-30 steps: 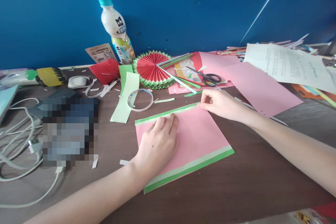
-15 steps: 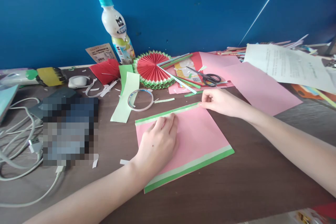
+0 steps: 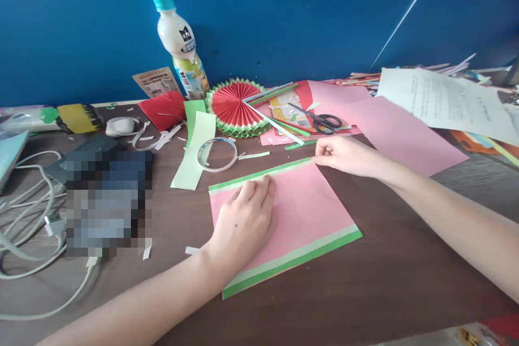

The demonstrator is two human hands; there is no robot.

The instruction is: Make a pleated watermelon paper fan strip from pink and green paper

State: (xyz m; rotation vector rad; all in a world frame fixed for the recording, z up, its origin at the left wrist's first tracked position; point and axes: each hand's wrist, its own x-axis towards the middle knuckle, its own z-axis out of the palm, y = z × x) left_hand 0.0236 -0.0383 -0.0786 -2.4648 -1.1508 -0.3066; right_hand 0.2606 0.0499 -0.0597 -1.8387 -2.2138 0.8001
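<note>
A pink paper sheet with light green and dark green strips along its far and near edges lies on the brown table. My left hand rests flat on the sheet's left half, fingers together and stretched toward the far green edge, pressing it down. My right hand is at the sheet's far right corner, fingers curled in a pinch at the end of the green strip. What the pinch holds is hidden by the fingers.
A tape ring and a light green paper strip lie beyond the sheet. Farther back are a red pleated fan, scissors, a bottle, pink sheets and white papers. Cables lie at left.
My right hand has shifted slightly right and away along the far corner of the sheet. The left hand and the sheet have stayed put.
</note>
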